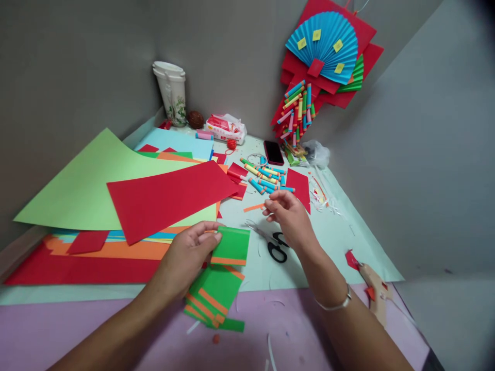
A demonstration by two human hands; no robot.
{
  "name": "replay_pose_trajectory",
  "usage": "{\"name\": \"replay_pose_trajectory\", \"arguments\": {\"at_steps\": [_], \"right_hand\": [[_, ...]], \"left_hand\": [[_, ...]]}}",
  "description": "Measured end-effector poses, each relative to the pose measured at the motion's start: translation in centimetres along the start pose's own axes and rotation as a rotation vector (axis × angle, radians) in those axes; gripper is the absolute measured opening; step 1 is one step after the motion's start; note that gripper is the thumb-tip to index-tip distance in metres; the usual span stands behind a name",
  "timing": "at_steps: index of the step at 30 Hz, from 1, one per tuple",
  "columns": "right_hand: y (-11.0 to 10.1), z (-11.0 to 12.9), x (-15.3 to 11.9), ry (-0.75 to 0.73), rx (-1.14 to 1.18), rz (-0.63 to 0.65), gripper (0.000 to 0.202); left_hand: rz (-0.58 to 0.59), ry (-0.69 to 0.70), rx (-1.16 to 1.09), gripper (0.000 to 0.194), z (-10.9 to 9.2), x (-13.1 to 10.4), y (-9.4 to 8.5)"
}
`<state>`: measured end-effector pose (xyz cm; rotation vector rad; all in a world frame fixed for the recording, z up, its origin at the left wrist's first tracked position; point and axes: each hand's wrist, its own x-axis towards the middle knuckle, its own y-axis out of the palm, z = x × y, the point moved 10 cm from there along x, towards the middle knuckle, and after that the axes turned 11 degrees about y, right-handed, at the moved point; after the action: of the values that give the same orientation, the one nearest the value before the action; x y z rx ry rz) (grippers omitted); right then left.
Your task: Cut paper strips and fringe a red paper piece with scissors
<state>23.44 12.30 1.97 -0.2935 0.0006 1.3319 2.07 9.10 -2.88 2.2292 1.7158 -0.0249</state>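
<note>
My left hand (pixel 195 250) pinches a green paper piece (pixel 232 242) with an orange strip along its lower edge. Below it lie several green papers with orange strips (pixel 220 288), overlapping near the table's front. To the right, my right hand (pixel 288 211) has its thumb and fingers pinched on a thin orange strip (pixel 254 207), which points left. Open scissors with black handles (pixel 277 252) rest on the pale sheet just below that hand. Small rolled paper tubes (pixel 266 175) in blue, yellow and green lie beyond my right hand.
Large green (pixel 77 190) and red (pixel 170 201) sheets cover the left side. A white cup (pixel 174 95), a tissue pack (pixel 226 128) and a phone (pixel 274 153) stand or lie at the back. A glue gun (pixel 374 291) is at right; a fan decoration (pixel 327 44) hangs behind.
</note>
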Motion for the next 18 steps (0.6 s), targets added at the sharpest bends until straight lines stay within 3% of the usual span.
{"name": "replay_pose_trajectory", "arguments": {"at_steps": [3,8,18], "right_hand": [[-1.0,-1.2,-3.6,0.058,0.255,-0.011,0.023],[0.2,-3.8,-7.5,0.172,0.376,-0.023,0.022],[1.1,-3.7,-9.0,0.144,0.301,-0.103,0.021]], "left_hand": [[0.016,-0.036,-0.044,0.043,0.7,-0.3,0.5],[0.029,-0.071,-0.064,0.044,1.5,-0.7,1.2],[0.002,-0.067,0.02,0.049,2.4,-0.9,1.2]]}}
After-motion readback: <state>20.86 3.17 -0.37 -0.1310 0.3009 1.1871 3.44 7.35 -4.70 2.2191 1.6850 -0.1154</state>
